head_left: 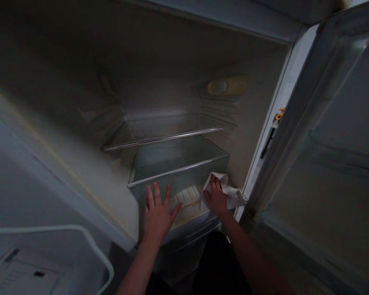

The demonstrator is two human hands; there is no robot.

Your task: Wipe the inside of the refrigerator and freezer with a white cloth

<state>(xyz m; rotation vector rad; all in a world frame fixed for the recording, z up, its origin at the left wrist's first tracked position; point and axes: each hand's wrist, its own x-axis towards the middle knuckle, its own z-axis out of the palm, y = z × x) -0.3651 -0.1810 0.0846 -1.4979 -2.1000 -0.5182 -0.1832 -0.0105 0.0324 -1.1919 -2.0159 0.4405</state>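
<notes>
A clear crisper drawer [184, 172] sits low inside an open fridge. Fingers spread, my left hand [157, 213] is at the left part of the drawer's front; whether it presses on the plastic I cannot tell. My right hand [217, 196] has its fingers over a white cloth [233, 196] at the drawer's right front corner. Part of the cloth hangs out to the right, toward the fridge's edge. Through the drawer front a pale ribbed surface [189, 196] shows between my hands.
Above the drawer runs a glass shelf [172, 135]. A lamp cover [227, 86] sticks out from the right inner wall. The open fridge door [335, 155] stands at the right. A pale rail [49, 229] curves at the lower left.
</notes>
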